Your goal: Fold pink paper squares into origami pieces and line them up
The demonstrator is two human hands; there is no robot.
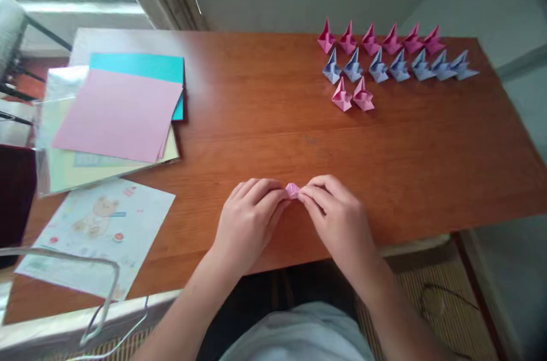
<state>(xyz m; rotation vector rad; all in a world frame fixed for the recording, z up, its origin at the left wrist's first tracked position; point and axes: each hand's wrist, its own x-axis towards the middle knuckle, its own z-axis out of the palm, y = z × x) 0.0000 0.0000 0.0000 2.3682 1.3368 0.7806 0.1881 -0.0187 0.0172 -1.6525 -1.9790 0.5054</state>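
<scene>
Between my two hands, close to the table's front edge, is a small folded piece of pink paper [293,191]. My left hand [252,216] pinches its left side with thumb and fingers. From the right, the fingertips of my right hand [335,216] are closed on the other side. Much of the paper is covered by my fingers, so its full shape is hidden. Beyond my hands stand folded paper figures in rows: dark pink ones [370,41] at the back, blue ones [378,69] in the middle, and two light pink ones [363,95] in front.
On the left of the wooden table [256,105] lie pink sheets [122,113] over turquoise paper [141,68] and a clear packet [60,170]. A sheet with a bear print [102,230] lies nearer me. A white bent bar [113,270] crosses the lower left corner.
</scene>
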